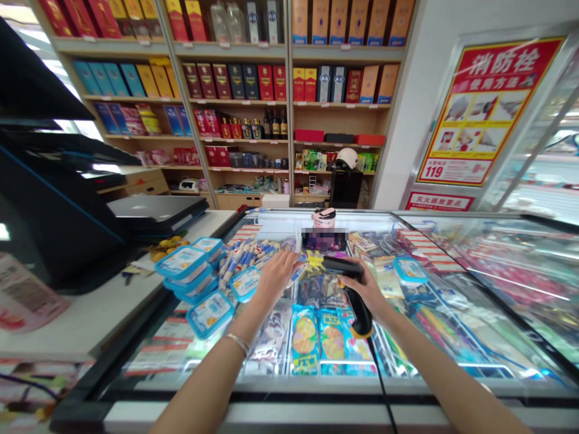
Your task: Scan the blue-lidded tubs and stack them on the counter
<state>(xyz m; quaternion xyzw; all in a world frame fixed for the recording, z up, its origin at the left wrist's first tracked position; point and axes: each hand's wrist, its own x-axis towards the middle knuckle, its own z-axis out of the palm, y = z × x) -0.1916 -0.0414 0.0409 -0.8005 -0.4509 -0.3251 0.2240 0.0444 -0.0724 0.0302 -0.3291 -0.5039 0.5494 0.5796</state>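
My right hand [365,289] is wrapped round the grip of a black barcode scanner [359,308], whose head points left towards my left hand [281,271]. The scanner's cable [379,374] runs down to the front edge. The left fingers are bent together beside a small blue-and-white wrapper [298,272]; what they grip is partly hidden. Just past the fingertips is a yellow packet [314,260]. Left of that hand lies a pile of blue-and-white wrapped ice creams [244,256]. Several blue-lidded tubs [210,313] stand around the pile, some stacked.
Under the hands is a glass-topped freezer [149,361] with packaged ice creams inside. On it stand a pink cup [324,218] and another blue-lidded tub [409,271]. A counter [108,307] with a black scale [158,211] is at left. Shelves [230,51] of boxes rise behind.
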